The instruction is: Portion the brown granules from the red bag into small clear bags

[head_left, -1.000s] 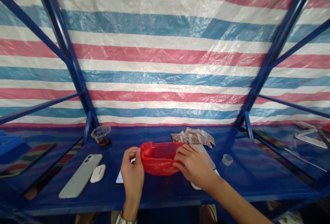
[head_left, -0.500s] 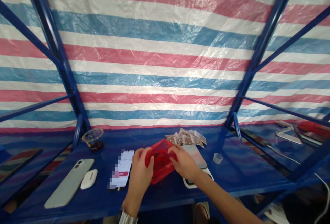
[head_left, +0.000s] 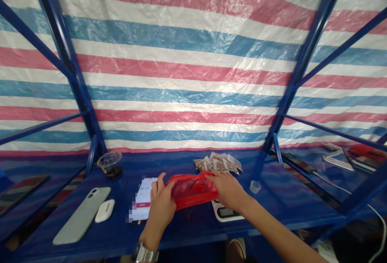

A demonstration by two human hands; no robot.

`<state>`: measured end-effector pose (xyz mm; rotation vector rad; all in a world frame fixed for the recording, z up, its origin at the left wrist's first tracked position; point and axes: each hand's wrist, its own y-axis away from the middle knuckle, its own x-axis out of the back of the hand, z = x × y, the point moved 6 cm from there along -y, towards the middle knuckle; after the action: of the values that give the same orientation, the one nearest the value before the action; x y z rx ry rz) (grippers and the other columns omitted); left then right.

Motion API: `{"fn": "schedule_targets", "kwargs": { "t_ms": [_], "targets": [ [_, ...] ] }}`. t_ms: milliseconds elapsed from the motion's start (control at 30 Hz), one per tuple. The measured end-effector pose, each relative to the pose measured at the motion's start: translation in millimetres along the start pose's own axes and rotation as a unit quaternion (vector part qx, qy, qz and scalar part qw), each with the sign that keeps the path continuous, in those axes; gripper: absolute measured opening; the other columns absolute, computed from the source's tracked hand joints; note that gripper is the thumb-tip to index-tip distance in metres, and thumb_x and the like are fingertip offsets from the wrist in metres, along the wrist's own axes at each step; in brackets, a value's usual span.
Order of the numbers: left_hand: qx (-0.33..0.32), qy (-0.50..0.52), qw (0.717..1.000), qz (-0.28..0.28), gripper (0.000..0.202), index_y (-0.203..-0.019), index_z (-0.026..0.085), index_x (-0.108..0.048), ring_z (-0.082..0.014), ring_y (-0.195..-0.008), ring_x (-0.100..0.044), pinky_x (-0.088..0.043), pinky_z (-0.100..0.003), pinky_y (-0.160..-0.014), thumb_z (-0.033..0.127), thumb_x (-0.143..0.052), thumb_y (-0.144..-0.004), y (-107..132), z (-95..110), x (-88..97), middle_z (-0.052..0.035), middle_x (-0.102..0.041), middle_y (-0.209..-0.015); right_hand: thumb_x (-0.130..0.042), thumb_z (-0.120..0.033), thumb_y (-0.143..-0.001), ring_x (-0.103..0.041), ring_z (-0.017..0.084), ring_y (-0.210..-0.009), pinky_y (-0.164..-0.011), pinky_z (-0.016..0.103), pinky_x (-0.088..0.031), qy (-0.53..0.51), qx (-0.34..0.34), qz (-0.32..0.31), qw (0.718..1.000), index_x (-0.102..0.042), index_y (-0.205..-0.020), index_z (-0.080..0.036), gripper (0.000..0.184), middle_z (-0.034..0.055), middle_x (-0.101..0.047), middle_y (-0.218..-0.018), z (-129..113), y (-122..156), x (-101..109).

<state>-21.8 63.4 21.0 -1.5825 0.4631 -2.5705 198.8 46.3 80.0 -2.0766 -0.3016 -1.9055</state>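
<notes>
Stretching the thin red plastic bag at the view's six o'clock seems the step now, the left hand pinching its nine-o'clock end, the right hand its three-o'clock end, and the next move likely needs a gentle, steady hold.

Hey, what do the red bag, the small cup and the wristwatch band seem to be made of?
Red bag: thin, glossy plastic film, judging by its sheen and creases.
Small cup: probably smooth plastic, since it looks pale and translucent.
Wristwatch band: likely polished metal, silvery with bright glints.
</notes>
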Motion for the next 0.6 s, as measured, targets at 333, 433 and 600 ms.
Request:
{"fn": "schedule_targets", "kwargs": {
  "t_ms": [333, 433, 600],
  "targets": [
    [-0.006, 0.043, 0.997, -0.06, 0.053, -0.124, 0.033, -0.074, -0.0384, -0.136, -0.043, -0.036, -0.057, -0.111, 0.013, -0.058, -0.077, -9, -5, -8.0, -0.0103, -0.048, -0.152, -0.065, -0.013, -0.076, -0.047, 0.038, -0.138, -0.114, 0.052, -0.033, -0.002, -0.002, -0.054, 0.999, -0.066, -0.133, -0.013, 0.057, 0.0227, -0.057, -0.143, -11, -16, -26],
    [-0.031, 0.067, 0.996, -0.056, 0.041, -0.125, 0.035, -0.073, -0.0353, -0.133, -0.046, -0.037, -0.055, -0.111, 0.026, -0.058, -0.087, -12, 5, -11.1, -0.0085, -0.053, -0.149, -0.06, -0.018, -0.082, -0.05, 0.035, -0.133, -0.114, 0.051, -0.033, -0.038, -0.012, -0.012, 0.999, -0.067, -0.131, -0.016, 0.049, 0.019, -0.058, -0.141, -20, -21, -29],
    [-0.018, 0.026, 0.997, -0.07, 0.045, -0.135, 0.025, -0.067, -0.0379, -0.134, -0.047, -0.038, -0.055, -0.109, 0.036, -0.052, -0.095, -12, 12, -22.9, -0.0137, -0.056, -0.149, -0.051, -0.021, -0.093, -0.055, 0.032, -0.123, -0.11, 0.049, -0.038, -0.033, 0.006, -0.018, 0.999, -0.073, -0.116, -0.014, 0.033, 0.0175, -0.067, -0.125, -30, -30, -42]
  ]
}}
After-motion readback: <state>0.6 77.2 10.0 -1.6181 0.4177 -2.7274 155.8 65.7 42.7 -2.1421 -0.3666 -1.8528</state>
